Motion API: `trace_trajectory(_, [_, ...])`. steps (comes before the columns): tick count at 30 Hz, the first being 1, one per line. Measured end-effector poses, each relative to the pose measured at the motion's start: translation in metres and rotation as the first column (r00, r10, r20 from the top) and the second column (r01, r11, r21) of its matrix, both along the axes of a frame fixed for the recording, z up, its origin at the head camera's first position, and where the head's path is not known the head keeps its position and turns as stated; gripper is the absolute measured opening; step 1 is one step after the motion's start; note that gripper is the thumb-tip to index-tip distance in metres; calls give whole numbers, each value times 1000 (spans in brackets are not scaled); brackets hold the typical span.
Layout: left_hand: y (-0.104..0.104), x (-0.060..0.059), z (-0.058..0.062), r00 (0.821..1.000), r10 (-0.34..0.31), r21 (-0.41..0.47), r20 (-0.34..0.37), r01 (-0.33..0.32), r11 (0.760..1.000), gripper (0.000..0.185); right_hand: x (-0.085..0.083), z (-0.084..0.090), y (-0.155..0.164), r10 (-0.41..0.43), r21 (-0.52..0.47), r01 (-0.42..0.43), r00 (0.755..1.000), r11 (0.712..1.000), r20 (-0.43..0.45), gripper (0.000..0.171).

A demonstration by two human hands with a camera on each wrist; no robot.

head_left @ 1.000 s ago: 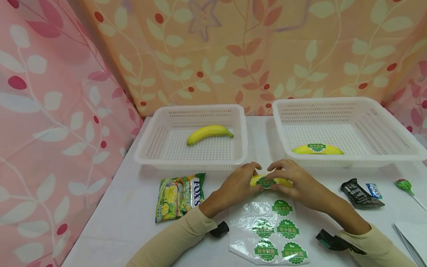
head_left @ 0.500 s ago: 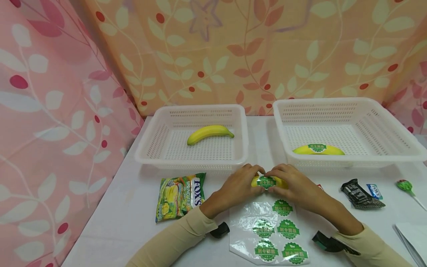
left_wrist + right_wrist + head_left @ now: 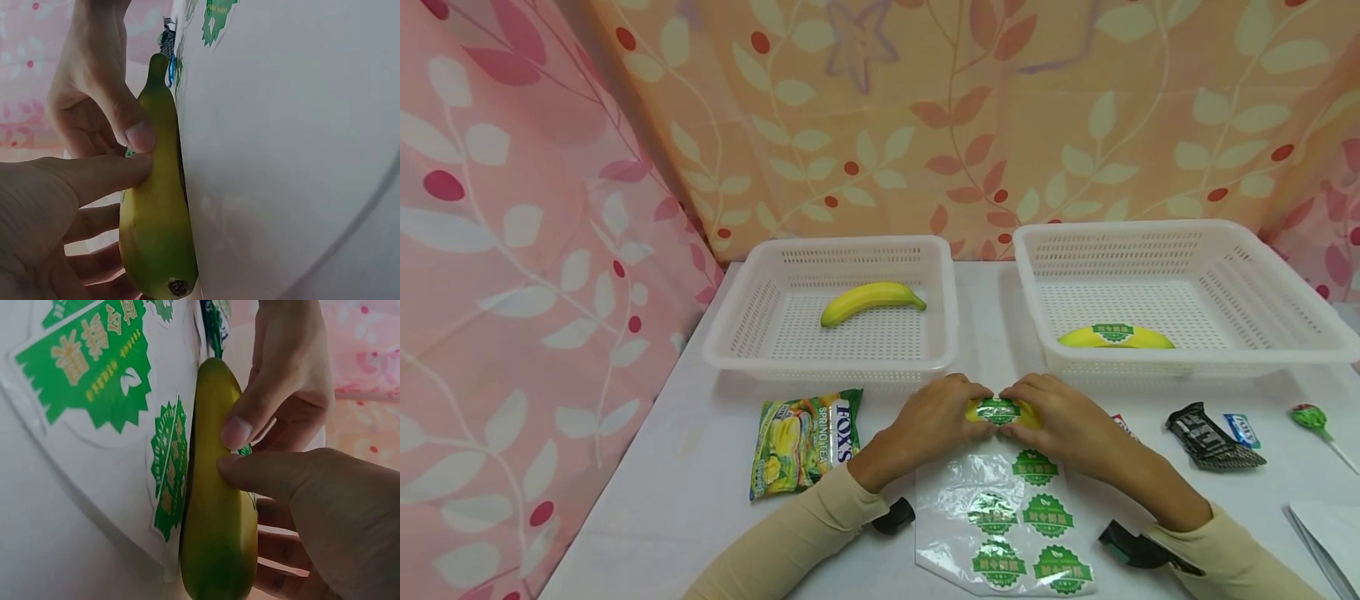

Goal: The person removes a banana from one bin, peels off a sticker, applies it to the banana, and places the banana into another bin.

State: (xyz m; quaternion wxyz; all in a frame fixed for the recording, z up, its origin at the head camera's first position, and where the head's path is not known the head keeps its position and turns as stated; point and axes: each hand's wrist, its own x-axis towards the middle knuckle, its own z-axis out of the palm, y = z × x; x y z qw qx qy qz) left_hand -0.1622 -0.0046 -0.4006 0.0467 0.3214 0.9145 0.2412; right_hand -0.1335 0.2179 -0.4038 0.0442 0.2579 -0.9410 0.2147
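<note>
While pinched between both hands (image 3: 1000,417), banana (image 3: 1000,411) on table (image 3: 700,483).

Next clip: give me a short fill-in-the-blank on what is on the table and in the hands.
1. Both hands hold a ____ bearing a green sticker.
2. The left basket holds a banana with ____ sticker.
3. The sticker sheet still carries ____ green stickers.
4. The candy bag lies to the ____ of the left hand.

Missing words: banana; no; five; left
</note>
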Motion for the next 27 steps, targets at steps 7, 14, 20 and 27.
trace_trajectory(7, [0, 0, -1, 1000, 11, 41, -10, -11, 999, 37, 1, 4, 4, -9, 0, 9, 1000, 1000, 18, 34])
trace_trajectory(14, [2, 3, 2, 999, 16, 5, -41, -16, 1000, 44, -1, 14, 13, -19, 9, 18, 983, 1000, 181, 50])
trace_trajectory(20, [11, 8, 21, 998, -54, 100, -23, 57, 993, 45, -5, 20, 23, -4, -6, 6, 944, 1000, 329, 51])
trace_trajectory(27, [36, -3, 45, 994, -90, 272, -59, 102, 957, 45, -6, 19, 24, 17, -25, -9, 938, 1000, 345, 45])
